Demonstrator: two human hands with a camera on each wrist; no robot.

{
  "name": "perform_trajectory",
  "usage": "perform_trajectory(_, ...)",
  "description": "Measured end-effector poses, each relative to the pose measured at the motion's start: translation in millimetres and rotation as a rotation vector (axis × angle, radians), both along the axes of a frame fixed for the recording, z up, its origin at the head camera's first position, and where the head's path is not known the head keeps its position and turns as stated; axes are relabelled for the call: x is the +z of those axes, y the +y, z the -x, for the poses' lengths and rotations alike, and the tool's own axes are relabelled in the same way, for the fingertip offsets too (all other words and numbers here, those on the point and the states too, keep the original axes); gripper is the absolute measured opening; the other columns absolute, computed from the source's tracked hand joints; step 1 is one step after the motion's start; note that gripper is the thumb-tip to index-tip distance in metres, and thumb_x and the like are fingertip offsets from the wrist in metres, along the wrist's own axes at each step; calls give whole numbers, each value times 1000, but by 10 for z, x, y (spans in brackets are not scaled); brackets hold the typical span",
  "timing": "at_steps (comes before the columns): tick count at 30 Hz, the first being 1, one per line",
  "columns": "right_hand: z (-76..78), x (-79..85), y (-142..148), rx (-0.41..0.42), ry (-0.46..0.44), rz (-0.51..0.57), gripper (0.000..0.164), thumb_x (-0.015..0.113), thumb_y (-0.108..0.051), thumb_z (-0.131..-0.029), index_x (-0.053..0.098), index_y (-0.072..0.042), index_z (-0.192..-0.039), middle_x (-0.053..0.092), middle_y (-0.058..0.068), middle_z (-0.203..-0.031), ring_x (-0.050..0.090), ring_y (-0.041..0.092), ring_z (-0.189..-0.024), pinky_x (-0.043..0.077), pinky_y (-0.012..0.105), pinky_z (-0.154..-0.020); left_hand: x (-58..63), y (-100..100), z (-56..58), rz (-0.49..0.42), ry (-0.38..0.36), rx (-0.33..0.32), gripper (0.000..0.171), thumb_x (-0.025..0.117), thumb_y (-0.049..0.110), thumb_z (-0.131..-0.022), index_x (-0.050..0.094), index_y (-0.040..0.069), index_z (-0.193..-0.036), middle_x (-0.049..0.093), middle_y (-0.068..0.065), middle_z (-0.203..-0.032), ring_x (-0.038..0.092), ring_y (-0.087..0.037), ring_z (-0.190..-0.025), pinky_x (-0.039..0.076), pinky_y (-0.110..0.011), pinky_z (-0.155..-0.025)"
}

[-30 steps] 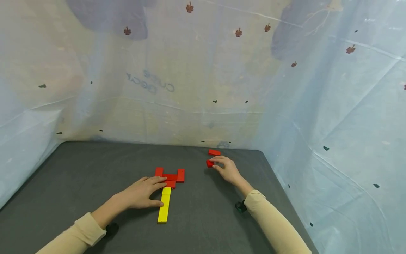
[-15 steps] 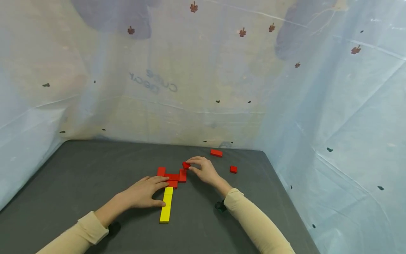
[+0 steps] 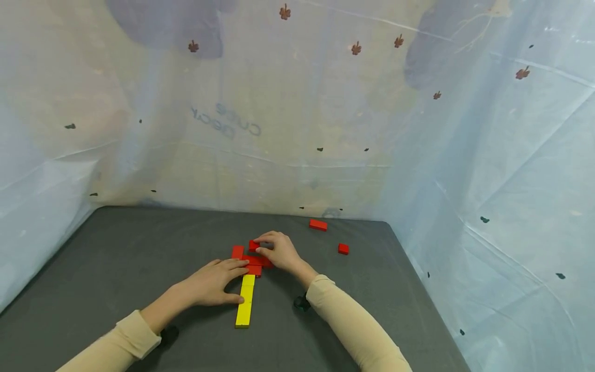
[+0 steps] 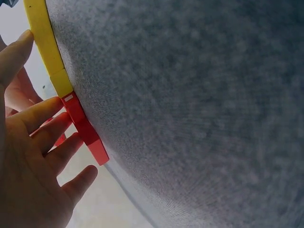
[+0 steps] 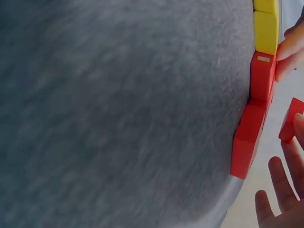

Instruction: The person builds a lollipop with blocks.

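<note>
In the head view my left hand [image 3: 209, 283] lies with fairly straight fingers over a flat figure of red blocks [image 3: 254, 270], its thumb touching the yellow strip [image 3: 244, 305] below them. The left wrist view has those fingertips against the red blocks [image 4: 85, 130] and the thumb on the yellow piece [image 4: 42, 35]. My right hand [image 3: 281, 253] pinches a small red block [image 3: 253, 245] between thumb and fingers, over the figure's far side. This held block [image 5: 290, 121] appears raised off the table in the right wrist view, apart from the laid red blocks [image 5: 246, 137].
Two loose red pieces lie farther right on the dark grey table [image 3: 395, 310]: a longer block [image 3: 318, 225] near the back edge and a small block [image 3: 343, 249]. A translucent printed plastic curtain [image 3: 260, 175] hangs behind and along the sides.
My right hand has picked up the small red block and carried it left to the far side of the figure. The left hand has stayed in place.
</note>
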State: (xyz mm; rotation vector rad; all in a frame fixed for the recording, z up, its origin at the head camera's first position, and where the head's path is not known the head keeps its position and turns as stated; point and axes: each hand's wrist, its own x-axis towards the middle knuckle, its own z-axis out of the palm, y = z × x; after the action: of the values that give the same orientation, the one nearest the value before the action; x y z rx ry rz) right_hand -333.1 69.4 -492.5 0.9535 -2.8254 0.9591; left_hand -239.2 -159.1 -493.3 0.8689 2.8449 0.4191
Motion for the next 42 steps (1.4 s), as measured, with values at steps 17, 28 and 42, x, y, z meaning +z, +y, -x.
perform_trajectory(17,19,-65,-164,-59,-32,-128,28,72,-28,-100,77,-21,-127,71,1,-128,62,24,-124,42,50,-113,-15,3,9,-3,-2,-7,83,73,65,-88,56,13,-151,45,-9,-161,43,-36,-147,32,-66,-115)
perform_trajectory(28,7,-69,-176,-81,-8,-135,28,68,-23,-103,76,-19,-129,72,3,-128,62,27,-121,43,53,-111,-12,5,4,4,3,1,83,74,64,-88,56,13,-151,45,-9,-161,43,-36,-147,32,-66,-116)
perform_trajectory(42,24,-94,-211,-88,-26,-153,27,67,-26,-104,76,-23,-129,72,-1,-129,61,24,-121,43,49,-110,-39,8,10,1,4,11,82,75,63,-88,56,15,-151,46,-7,-161,43,-35,-147,31,-66,-117)
